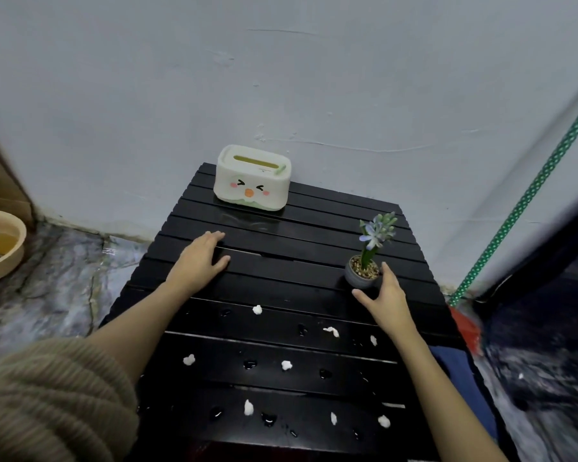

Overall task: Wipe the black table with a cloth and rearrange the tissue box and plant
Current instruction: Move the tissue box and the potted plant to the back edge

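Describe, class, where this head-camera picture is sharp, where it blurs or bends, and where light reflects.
Head view: the tissue box, plant and both hands are fairly sharp; the edges smear, worst at the lower right floor and the sleeve; the wide lens bows the green-dotted strip; the table is glossy, mirroring the box faintly, and its droplets glint.
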Action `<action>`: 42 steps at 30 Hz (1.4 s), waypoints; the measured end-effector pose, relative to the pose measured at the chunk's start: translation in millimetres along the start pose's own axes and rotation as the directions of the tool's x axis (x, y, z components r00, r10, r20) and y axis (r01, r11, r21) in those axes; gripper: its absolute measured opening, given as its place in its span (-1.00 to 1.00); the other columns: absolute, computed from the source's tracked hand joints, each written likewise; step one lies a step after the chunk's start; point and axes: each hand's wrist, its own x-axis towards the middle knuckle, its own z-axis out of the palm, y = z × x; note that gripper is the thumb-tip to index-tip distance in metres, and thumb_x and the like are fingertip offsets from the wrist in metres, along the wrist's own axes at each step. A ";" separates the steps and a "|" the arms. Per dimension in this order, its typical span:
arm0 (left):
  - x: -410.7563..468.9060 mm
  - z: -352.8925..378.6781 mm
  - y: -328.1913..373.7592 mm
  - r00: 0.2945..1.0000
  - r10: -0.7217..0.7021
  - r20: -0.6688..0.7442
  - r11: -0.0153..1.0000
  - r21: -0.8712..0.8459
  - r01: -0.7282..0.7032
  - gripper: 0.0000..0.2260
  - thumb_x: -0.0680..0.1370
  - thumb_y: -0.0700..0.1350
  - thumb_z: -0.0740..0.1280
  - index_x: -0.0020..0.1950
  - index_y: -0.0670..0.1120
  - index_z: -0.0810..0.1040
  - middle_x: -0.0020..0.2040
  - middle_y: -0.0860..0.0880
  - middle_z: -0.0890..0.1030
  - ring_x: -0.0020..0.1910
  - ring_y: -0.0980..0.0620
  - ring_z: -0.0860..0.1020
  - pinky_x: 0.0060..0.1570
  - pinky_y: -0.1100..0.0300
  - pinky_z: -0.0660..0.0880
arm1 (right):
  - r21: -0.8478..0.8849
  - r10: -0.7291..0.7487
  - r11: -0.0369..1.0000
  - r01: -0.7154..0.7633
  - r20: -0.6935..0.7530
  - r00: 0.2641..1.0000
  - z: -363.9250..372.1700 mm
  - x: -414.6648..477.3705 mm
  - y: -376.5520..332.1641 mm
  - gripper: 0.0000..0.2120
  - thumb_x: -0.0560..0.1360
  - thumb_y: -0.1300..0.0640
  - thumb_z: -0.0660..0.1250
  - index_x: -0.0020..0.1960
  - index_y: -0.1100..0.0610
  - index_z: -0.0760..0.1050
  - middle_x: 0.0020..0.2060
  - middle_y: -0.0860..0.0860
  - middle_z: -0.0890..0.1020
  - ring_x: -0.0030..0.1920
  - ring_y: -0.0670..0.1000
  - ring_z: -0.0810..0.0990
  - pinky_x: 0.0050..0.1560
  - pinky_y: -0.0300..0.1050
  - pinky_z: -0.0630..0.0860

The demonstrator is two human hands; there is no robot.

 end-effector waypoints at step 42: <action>6.6 -1.0 0.8 0.999 -0.052 -0.002 0.992 -0.113 0.051 -0.49 0.49 -0.08 0.31 0.41 -0.07 0.25 0.44 -0.11 0.35 0.48 0.00 0.18 0.44 0.08 0.17 | 0.079 -0.150 0.986 0.146 0.043 0.988 36.9 125.9 -65.4 -0.23 0.45 0.02 0.37 0.48 0.20 0.01 0.49 0.15 0.15 0.48 0.12 0.13 0.45 0.02 0.12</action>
